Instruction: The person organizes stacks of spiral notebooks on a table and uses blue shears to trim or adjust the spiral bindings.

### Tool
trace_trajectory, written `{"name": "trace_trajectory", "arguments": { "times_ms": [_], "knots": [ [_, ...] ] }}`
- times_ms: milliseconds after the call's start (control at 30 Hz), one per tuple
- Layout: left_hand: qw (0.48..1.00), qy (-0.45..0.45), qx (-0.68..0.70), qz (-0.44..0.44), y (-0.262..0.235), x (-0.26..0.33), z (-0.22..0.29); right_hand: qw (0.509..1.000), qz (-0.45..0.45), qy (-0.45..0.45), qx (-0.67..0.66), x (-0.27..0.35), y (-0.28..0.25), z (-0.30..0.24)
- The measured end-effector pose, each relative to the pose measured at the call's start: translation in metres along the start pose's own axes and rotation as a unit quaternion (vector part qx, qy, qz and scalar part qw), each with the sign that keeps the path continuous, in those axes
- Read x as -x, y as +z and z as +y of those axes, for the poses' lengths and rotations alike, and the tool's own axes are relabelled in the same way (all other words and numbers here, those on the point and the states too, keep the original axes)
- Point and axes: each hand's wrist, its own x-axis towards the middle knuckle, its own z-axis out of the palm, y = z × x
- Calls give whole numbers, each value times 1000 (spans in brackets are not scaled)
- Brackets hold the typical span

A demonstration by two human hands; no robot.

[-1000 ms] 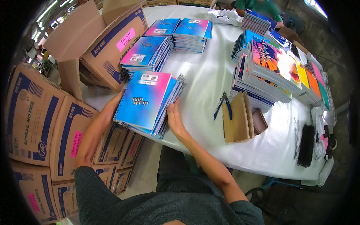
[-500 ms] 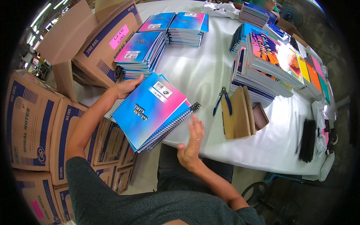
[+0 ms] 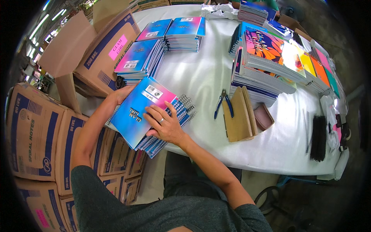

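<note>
While our hands work at the near left corner of the white table (image 3: 201, 83), a good deal lies about them. Beyond the hands stand three more stacks of blue-and-pink notebooks (image 3: 154, 50). To the right lie blue-handled pliers (image 3: 223, 103), then a few brown cardboard sheets (image 3: 237, 116), and behind those tall piles of brightly coloured notebooks (image 3: 270, 58). Black spiral coils (image 3: 319, 137) rest near the far right edge. Left of the table an open carton (image 3: 96, 54) leans, and closed brown cartons (image 3: 34, 131) are stacked at our left side. Nothing lies between our hands and the stack we handle.

That stack of spiral notebooks (image 3: 150, 116) sits slanted at the table's near edge, its lower corner jutting past the edge above the cartons. The top cover fades from blue to pink, with a white label near its upper corner; the wire spines show along the right side, unevenly aligned.

Our left hand (image 3: 120, 94) curls round the stack's far left corner, fingers partly hidden behind it. Our right hand (image 3: 164, 123) lies flat on the top cover, fingers spread and pressing down, gripping nothing; a ring shows on one finger.
</note>
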Motion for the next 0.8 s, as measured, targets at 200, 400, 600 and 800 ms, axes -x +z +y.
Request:
{"name": "trace_trajectory", "arguments": {
  "times_ms": [200,400,600,800],
  "knots": [
    [999,23,-29,27,-2,0,-5,988,80,119,-53,15,-28,6],
    [959,48,-165,225,-41,55,-3,956,8,290,-55,37,-81,48],
    [596,500,180,603,112,111,-47,895,-138,383,-185,18,-79,115],
    [695,328,371,521,201,62,-168,781,-341,402,-334,5,-56,134]
  ]
}}
